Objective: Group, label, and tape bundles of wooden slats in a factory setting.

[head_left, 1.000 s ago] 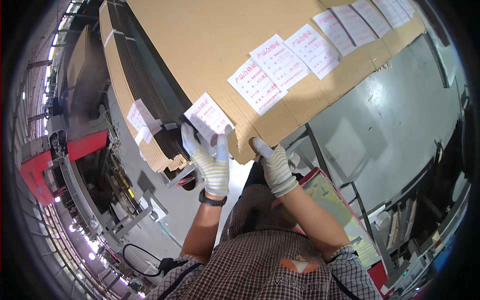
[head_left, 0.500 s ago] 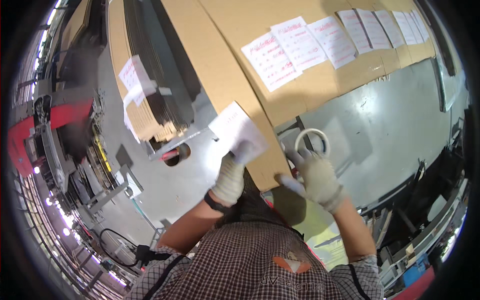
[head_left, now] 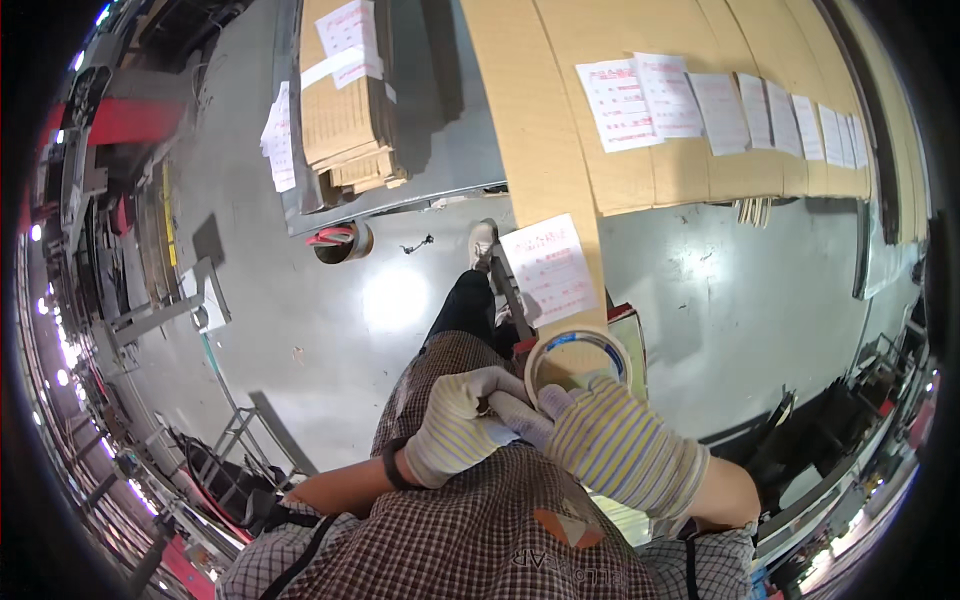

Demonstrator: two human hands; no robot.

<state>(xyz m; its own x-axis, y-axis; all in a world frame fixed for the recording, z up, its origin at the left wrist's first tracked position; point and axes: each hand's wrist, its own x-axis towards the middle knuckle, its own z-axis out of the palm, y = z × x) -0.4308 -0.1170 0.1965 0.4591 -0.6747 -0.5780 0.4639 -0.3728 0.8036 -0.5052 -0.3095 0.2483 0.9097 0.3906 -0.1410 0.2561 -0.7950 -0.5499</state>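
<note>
My right hand, in a striped knit glove, is closed around a roll of tape with a pale rim and a blue inner band. My left hand, gloved as well, is pinched against the roll's near left edge, its fingertips meeting those of the right. Whatever lies between the left fingertips is hidden. Just beyond the roll, a white paper sheet with red print lies on the narrow end of a cardboard sheet.
More printed papers lie overlapping in a row on cardboard at the far right. A bundle of flat cardboard rests on a dark surface at far left. Below it stands a round brown container with something red. Metal frames line the left side.
My left hand has let go of the paper sheet, which now lies on the cardboard. Both hands have come together at the tape roll, drawn nearer my body. The view has shifted.
</note>
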